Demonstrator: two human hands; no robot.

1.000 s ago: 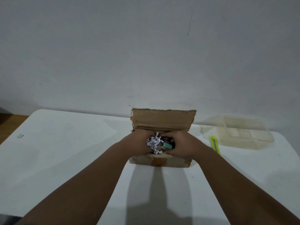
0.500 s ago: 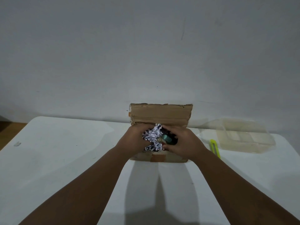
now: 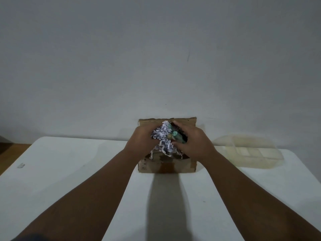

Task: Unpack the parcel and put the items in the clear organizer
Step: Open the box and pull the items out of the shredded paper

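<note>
A brown cardboard parcel (image 3: 166,166) stands open on the white table (image 3: 60,171), its rear flap up against the wall. Above its opening, my left hand (image 3: 140,143) grips a clump of white shredded paper (image 3: 163,138). My right hand (image 3: 192,144) is closed on a bundle of small greenish items (image 3: 175,135) mixed in with that paper. Strands of the paper hang down into the box. The clear organizer (image 3: 257,153) lies on the table to the right of the parcel, its compartments visible through the plastic.
The grey wall rises right behind the parcel and the organizer. A small pale scrap (image 3: 20,165) lies near the table's left edge, with wooden floor (image 3: 10,153) beyond it. My forearms cast a dark shadow in front of the box.
Both hands have risen out of the box together, lifting the shredded paper and the greenish items above its opening. The yellow-green tool beside the box is hidden behind my right arm now.
</note>
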